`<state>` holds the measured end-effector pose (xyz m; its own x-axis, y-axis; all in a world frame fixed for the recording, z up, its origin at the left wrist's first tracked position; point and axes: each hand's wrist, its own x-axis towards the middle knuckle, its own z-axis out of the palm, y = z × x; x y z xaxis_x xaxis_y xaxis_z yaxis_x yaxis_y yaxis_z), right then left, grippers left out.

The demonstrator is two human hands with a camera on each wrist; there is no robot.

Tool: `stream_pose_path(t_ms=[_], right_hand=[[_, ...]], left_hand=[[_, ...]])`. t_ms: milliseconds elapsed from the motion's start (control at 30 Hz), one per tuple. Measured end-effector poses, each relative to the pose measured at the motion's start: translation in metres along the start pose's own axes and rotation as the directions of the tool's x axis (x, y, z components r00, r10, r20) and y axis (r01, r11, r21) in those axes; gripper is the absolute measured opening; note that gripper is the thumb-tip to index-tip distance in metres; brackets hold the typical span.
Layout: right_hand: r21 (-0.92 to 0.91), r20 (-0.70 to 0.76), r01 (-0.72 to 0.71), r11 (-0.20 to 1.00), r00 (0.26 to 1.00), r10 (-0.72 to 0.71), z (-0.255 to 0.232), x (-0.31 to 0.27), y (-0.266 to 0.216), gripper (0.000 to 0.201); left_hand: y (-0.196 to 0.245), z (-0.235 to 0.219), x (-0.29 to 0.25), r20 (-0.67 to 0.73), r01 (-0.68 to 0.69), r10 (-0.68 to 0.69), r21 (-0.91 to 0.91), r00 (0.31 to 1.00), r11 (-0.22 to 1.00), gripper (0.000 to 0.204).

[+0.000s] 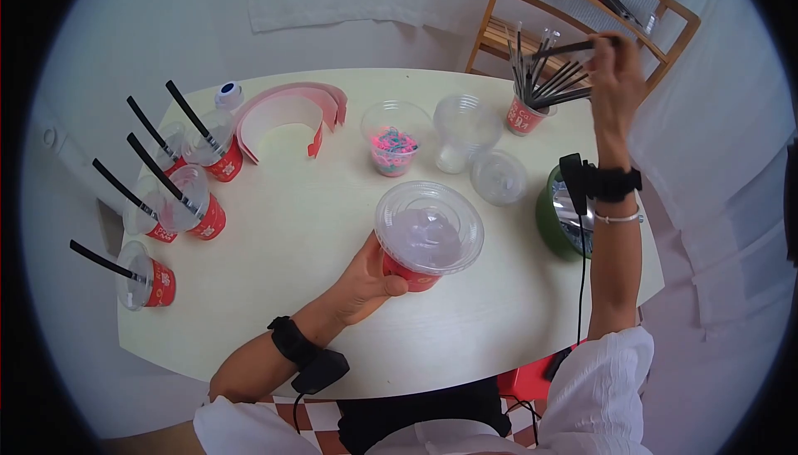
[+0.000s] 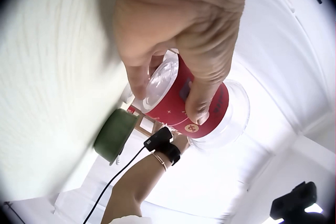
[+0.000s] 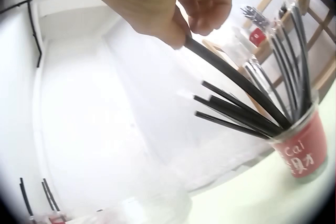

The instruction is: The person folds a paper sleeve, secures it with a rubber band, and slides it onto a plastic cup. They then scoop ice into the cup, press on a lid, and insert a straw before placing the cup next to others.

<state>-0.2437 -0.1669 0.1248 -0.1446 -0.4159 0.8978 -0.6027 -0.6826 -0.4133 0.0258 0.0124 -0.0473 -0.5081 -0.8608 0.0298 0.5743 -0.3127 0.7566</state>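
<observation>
My left hand (image 1: 362, 285) grips a clear plastic cup with a red printed sleeve (image 1: 410, 277) near the table's front middle. A clear lid (image 1: 428, 229) tops this cup. In the left wrist view the thumb lies across the red sleeve and other fingers show on the cup's far side. Up at the back right, my right hand (image 1: 618, 81) pinches the upper end of a black straw (image 3: 231, 74). The straw's lower end is still among other black straws in a red-sleeved cup (image 3: 305, 148).
Several lidded cups with black straws (image 1: 209, 214) stand at the left. Behind are pink paper sleeves (image 1: 332, 102), a cup of small coloured bands (image 1: 395, 143), clear stacked plastic (image 1: 470, 118) and a loose lid (image 1: 499, 177). A green bucket (image 1: 549, 226) stands at right, beneath my right forearm.
</observation>
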Motion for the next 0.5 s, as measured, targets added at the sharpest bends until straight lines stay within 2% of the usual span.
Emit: stream_pose_path(t_ms=[33,100,167,267,400,500], right_hand=[[0.301,-0.072,-0.036,0.953,0.996,0.06,-0.009,-0.004,-0.026,0.023],[0.585,-0.111,-0.064,0.808,0.981,0.157,-0.028,-0.021,-0.061,0.025],[0.809,0.019,-0.077,0.583,0.994,0.104,-0.043,-0.042,-0.08,0.023],[0.811,0.134,-0.143,0.567,0.989,0.057,-0.04,-0.067,-0.093,0.026],[0.692,0.199,-0.197,0.695,0.977,0.079,-0.026,-0.079,-0.095,0.033],[0.662,0.206,-0.188,0.726,0.976,0.064,-0.026,-0.08,-0.093,0.032]], left_hand=[[-0.002,0.0,0.0,-0.023,-0.02,0.019,-0.024,1.0,1.0,0.101],[-0.006,-0.002,0.001,-0.067,-0.064,0.059,-0.06,0.996,0.996,0.094],[-0.003,0.0,0.001,-0.084,-0.062,0.058,-0.042,0.995,0.997,0.094],[-0.004,-0.002,-0.001,-0.112,-0.045,0.042,-0.021,0.993,0.999,0.092],[-0.002,-0.005,-0.002,-0.092,0.06,-0.056,0.042,0.994,0.997,0.101],[0.002,-0.001,-0.003,-0.122,0.075,-0.072,0.024,0.99,0.997,0.099]])
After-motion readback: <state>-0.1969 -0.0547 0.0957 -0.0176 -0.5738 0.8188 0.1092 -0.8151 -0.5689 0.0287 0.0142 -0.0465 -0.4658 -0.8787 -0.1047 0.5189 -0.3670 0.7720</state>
